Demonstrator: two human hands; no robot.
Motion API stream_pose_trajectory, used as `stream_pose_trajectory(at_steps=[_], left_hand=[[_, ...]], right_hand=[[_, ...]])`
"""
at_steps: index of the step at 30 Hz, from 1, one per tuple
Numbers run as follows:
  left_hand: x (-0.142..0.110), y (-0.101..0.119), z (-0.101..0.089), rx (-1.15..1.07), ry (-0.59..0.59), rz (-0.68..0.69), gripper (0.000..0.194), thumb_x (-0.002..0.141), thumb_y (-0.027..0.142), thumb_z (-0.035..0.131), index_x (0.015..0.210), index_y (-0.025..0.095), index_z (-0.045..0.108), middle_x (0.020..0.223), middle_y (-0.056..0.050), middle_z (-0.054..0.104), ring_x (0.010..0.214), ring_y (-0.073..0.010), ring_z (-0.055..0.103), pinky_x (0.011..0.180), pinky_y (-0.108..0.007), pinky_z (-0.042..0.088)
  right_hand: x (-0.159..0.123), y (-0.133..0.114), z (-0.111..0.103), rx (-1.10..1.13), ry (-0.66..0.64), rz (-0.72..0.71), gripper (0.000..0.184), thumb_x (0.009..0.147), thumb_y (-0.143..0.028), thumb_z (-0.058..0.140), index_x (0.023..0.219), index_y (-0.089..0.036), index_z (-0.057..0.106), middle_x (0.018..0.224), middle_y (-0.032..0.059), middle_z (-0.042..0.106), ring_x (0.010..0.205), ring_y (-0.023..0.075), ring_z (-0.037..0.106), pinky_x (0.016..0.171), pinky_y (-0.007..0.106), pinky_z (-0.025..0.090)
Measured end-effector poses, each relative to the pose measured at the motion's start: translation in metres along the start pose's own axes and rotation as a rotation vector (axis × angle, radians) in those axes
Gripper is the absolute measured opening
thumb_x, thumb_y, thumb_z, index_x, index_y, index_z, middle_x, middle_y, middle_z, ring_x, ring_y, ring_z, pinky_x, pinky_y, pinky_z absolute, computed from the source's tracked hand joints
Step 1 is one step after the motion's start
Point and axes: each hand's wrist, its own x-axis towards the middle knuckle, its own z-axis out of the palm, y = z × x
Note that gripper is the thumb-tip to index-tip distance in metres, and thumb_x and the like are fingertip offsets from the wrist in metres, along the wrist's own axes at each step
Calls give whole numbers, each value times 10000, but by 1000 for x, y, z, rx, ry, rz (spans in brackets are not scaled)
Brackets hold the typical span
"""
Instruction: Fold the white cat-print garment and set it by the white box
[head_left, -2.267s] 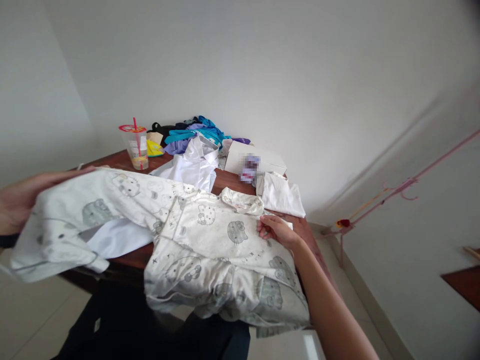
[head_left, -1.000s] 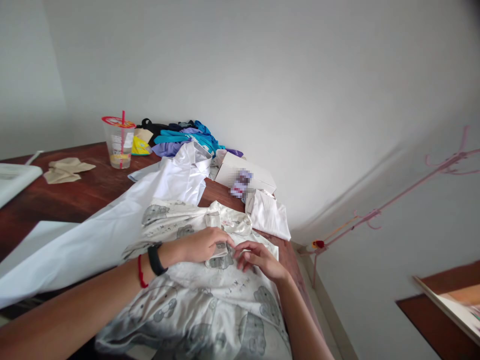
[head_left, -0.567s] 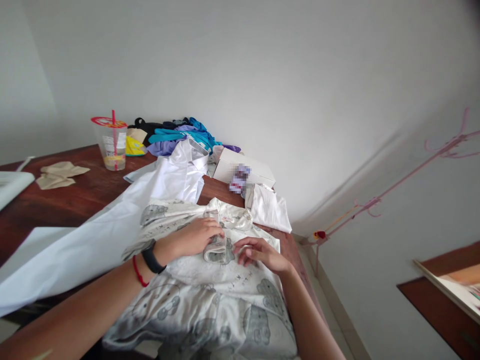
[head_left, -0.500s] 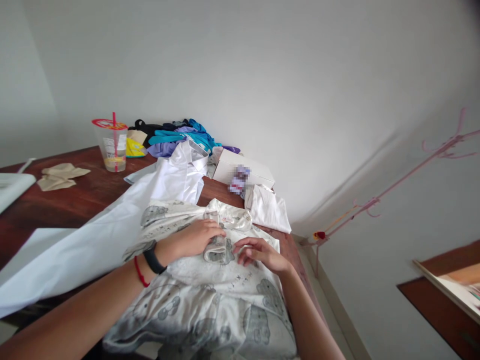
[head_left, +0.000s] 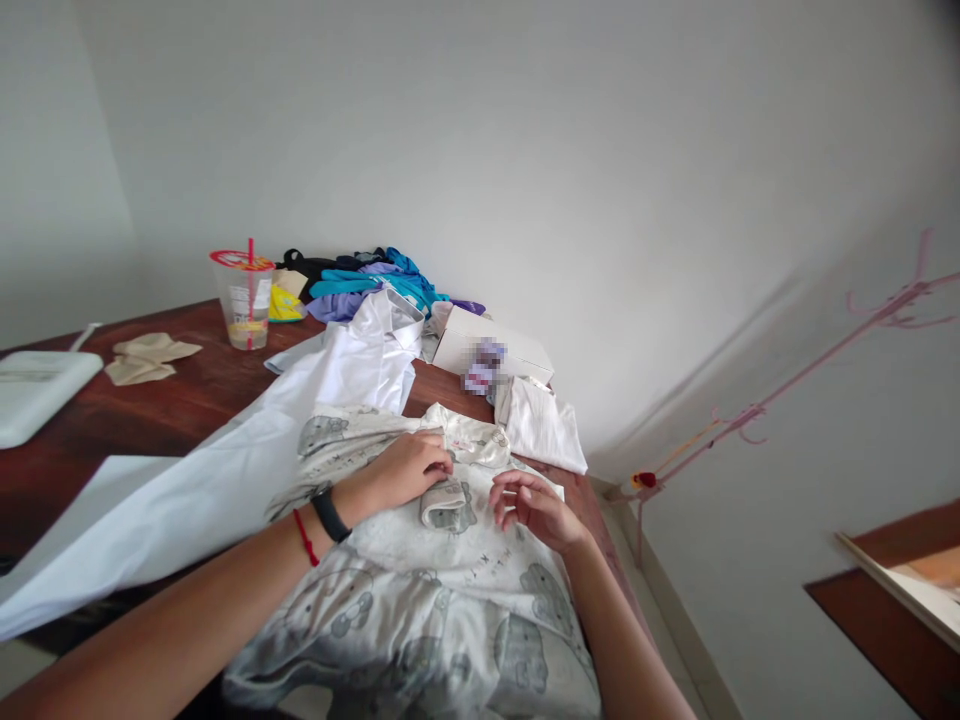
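Observation:
A white shirt with a grey bear print (head_left: 465,560) lies spread on the table in front of me, its collar away from me. One sleeve (head_left: 444,503) is folded in over its middle, cuff end towards me. My left hand (head_left: 401,470) rests on that sleeve, fingers curled down on the cloth, the fingertips partly hidden. A black band and a red cord circle the left wrist. To the right of the sleeve, my right hand (head_left: 536,510) hovers just above the shirt, fingers loosely bent and apart, with nothing in them.
On the dark wooden table (head_left: 184,420) lie a white collared shirt (head_left: 352,360), a folded white garment (head_left: 544,425), a white box (head_left: 517,345) and a coloured clothes pile (head_left: 382,280). A plastic cup (head_left: 247,305) and napkin (head_left: 150,358) stand left. A pink rack (head_left: 802,375) is right.
My right hand has drawn slightly away from the folded sleeve to the right. The left hand stays on the sleeve, its fingers a little more curled. The whole view has shifted slightly.

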Motion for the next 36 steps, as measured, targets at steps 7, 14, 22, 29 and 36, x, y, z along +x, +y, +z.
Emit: stream_pose_trajectory(at_steps=[7, 14, 22, 29, 36], left_hand=[[4, 12, -4, -400, 291, -149, 84, 946, 262, 604, 947, 193, 652, 748, 2, 601, 646, -152, 563, 626, -274, 445], [2, 23, 9, -1055, 80, -313, 275, 969, 439, 625, 1013, 222, 461, 736, -1, 700, 664, -183, 706, 599, -264, 527], [-3, 26, 16, -1063, -89, -165, 430, 954, 324, 680, 1285, 218, 428, 1312, -165, 680, 1150, -246, 695, 975, -413, 511], [-8, 28, 19, -872, -138, -99, 728, 933, 233, 641, 1547, 248, 251, 1393, -162, 597, 1164, -234, 668, 983, -421, 516], [-6, 33, 14, -788, -323, -33, 323, 1006, 336, 489, 1159, 102, 651, 1026, -145, 782, 923, -228, 756, 873, -366, 583]], right_hand=[[0, -2, 3, -27, 28, -43, 348, 864, -502, 779, 1111, -257, 776, 1144, 106, 713, 904, 221, 692, 749, 344, 575], [-5, -9, 6, -159, -144, -145, 425, 838, -491, 804, 1241, -365, 757, 1646, 46, 404, 1467, 357, 419, 1150, 568, 376], [-8, 4, -2, -132, -129, 4, 659, 719, -460, 907, 1336, -351, 703, 1550, 60, 543, 1450, 349, 451, 1178, 561, 351], [0, -5, 14, -47, -2, 52, 713, 843, -377, 810, 1501, -353, 537, 1465, 65, 610, 1233, 255, 626, 1062, 441, 476], [2, -8, 16, 110, 185, -18, 626, 821, -341, 777, 1426, -291, 624, 1141, 32, 724, 953, 205, 713, 849, 352, 598]])
